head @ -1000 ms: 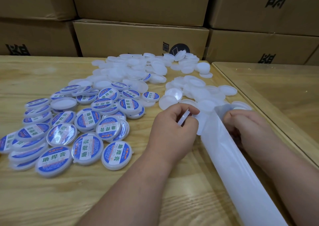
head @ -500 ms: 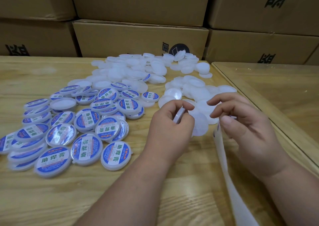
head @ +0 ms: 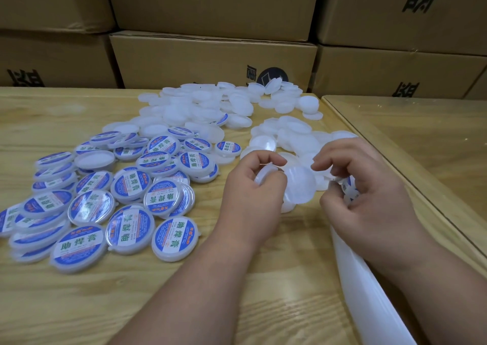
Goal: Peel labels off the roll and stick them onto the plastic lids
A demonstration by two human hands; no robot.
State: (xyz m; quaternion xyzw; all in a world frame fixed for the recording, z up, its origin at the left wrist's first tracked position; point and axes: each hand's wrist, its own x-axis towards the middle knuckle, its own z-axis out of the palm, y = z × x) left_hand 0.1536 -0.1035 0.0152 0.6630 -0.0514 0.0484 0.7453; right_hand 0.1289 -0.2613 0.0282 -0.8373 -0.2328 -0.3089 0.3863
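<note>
On the wooden desk (head: pixel 79 305), just in front of the person, the left hand (head: pixel 253 202) pinches a blank plastic lid (head: pixel 264 176) between thumb and curled fingers, holding it on edge, tilted up off the surface — most likely so its flat face is turned toward the other hand and ready to take a sticker. The right hand (head: pixel 369 207) is curled round the top end of the label backing strip (head: pixel 369 292), its fingertips pinching at a blue-and-white label (head: pixel 349 186) that is only partly visible behind the fingers; whether the label is fully free of the backing cannot be told. The strip's long axis runs from that hand down toward the lower right corner of the view, its peeling end pointing up toward the lids. Finished labelled lids (head: pixel 126 213) lie heaped to the left, out of the working path, while the unlabelled lids (head: pixel 205 107) are piled at the far side and beside the hands, within easy reach — a sensible feed-from-right, discharge-to-left layout. Stacked cardboard boxes (head: pixel 210 60) stand behind the desk.
</note>
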